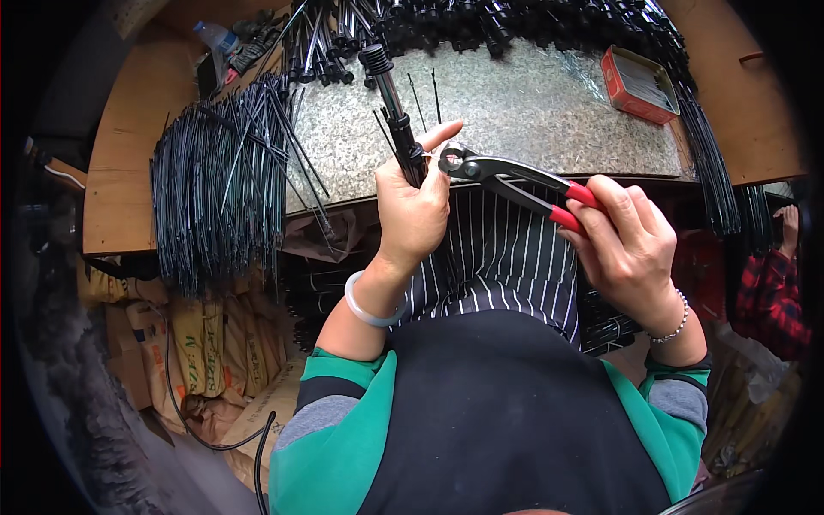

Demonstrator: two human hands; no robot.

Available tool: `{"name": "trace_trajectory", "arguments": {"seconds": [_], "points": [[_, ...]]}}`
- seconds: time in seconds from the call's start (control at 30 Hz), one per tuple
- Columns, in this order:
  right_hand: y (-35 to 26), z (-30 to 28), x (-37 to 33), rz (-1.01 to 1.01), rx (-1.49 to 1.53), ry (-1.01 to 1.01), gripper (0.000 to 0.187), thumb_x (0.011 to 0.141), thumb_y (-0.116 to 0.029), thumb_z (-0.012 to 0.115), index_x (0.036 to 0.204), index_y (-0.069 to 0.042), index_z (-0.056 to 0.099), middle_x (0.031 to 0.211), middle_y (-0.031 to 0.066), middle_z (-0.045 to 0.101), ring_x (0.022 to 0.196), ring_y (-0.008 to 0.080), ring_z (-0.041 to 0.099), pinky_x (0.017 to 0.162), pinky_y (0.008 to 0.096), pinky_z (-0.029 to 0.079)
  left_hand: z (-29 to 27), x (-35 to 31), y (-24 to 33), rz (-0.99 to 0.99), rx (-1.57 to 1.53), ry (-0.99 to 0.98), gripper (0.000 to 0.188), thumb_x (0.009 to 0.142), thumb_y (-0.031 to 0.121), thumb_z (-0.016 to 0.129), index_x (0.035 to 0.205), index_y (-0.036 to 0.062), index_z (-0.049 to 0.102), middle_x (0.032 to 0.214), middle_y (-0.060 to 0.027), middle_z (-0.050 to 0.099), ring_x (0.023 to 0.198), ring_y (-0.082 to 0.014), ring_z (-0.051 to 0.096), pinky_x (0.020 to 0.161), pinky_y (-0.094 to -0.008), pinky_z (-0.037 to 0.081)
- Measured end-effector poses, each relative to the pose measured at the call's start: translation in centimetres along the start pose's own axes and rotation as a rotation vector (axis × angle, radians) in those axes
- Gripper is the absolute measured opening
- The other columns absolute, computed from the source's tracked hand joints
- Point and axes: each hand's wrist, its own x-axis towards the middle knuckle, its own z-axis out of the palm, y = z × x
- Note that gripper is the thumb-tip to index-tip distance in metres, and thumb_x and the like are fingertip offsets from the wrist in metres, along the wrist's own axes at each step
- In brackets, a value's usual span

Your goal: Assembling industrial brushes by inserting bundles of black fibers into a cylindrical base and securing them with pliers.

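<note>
My left hand [414, 206] is closed round a black ribbed rod-like part [396, 116], which points up and away with a metal shaft showing along its upper length. The index finger of that hand sticks out to the right. My right hand [625, 236] grips the red handles of a pair of end-cutting pincers [515, 178]. The pincers' jaws [451, 158] sit at my left thumb, beside the lower end of the black part. A thin pale piece shows near the jaws; what exactly they bite on is too small to tell.
A speckled stone slab [515, 103] covers the table. Bundles of thin black rods [219, 180] hang over its left edge; more black parts [481, 17] lie along the back. A red box [639, 86] stands back right, a bottle [216, 36] far left. Another person's sleeve [772, 296] shows at right.
</note>
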Motion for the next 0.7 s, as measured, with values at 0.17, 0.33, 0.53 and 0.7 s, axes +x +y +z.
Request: {"name": "trace_trajectory", "arguments": {"seconds": [0.17, 0.33, 0.53, 0.7], "points": [[-0.48, -0.15, 0.04, -0.017, -0.071, 0.055, 0.028, 0.066, -0.02, 0.07, 0.087, -0.003, 0.063, 0.092, 0.0071, 0.056, 0.066, 0.0167, 0.052, 0.051, 0.0268, 0.04, 0.03, -0.15, 0.39, -0.044, -0.046, -0.002, 0.029, 0.092, 0.006, 0.045, 0.116, -0.0085, 0.051, 0.05, 0.0066, 0.04, 0.038, 0.0001, 0.033, 0.034, -0.0163, 0.027], [-0.74, -0.11, -0.2, -0.005, -0.073, 0.031, 0.027, 0.067, -0.018, 0.071, 0.087, -0.002, 0.062, 0.093, 0.0084, 0.056, 0.067, 0.0189, 0.052, 0.054, 0.0284, 0.042, 0.04, -0.25, 0.41, -0.056, -0.052, -0.004, 0.029, 0.092, 0.005, 0.045, 0.116, -0.0087, 0.051, 0.05, 0.0066, 0.04, 0.038, 0.0002, 0.033, 0.034, -0.0161, 0.027], [-1.02, -0.22, -0.2, -0.011, -0.095, 0.031, 0.028, 0.066, -0.017, 0.072, 0.087, -0.001, 0.062, 0.093, 0.0094, 0.056, 0.066, 0.0204, 0.052, 0.054, 0.0294, 0.044, 0.08, -0.54, 0.73, -0.082, -0.101, 0.015, 0.026, 0.09, 0.002, 0.049, 0.114, -0.0021, 0.058, 0.051, 0.0092, 0.041, 0.043, 0.0023, 0.034, 0.039, -0.017, 0.024], [-0.9, -0.46, -0.08, -0.014, -0.032, -0.019, 0.024, 0.069, -0.016, 0.07, 0.084, -0.001, 0.059, 0.09, 0.0105, 0.057, 0.063, 0.0217, 0.053, 0.053, 0.031, 0.044, 0.02, -0.47, 0.5, -0.07, -0.085, -0.005, 0.027, 0.09, 0.006, 0.049, 0.114, -0.0046, 0.056, 0.052, 0.008, 0.041, 0.042, 0.0012, 0.034, 0.038, -0.0171, 0.026]]}}
